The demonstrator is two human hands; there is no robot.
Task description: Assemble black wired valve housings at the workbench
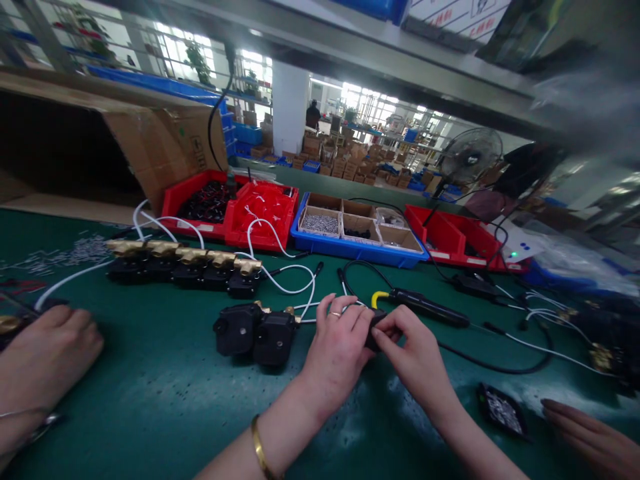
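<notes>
My left hand (340, 337), with a ring on one finger and a gold bangle at the wrist, is wrapped round a black plastic housing (373, 337). My fingers cover most of it. At its right side, the thumb and fingers of my right hand (413, 350) are pinched together; what lies between them is hidden. Left of my hands, two black valve units (255, 333) with brass fittings stand side by side. Behind my right hand lies a black electric screwdriver (429, 308) with a yellow hook.
Several brass-topped valve units (185, 267) with white cables form a row. Behind are red bins (265, 213), a blue tray (357, 252) of small parts and a cardboard box (160, 143). Other people's hands (53, 350) rest at both sides. A black screw dish (503, 410) sits at right.
</notes>
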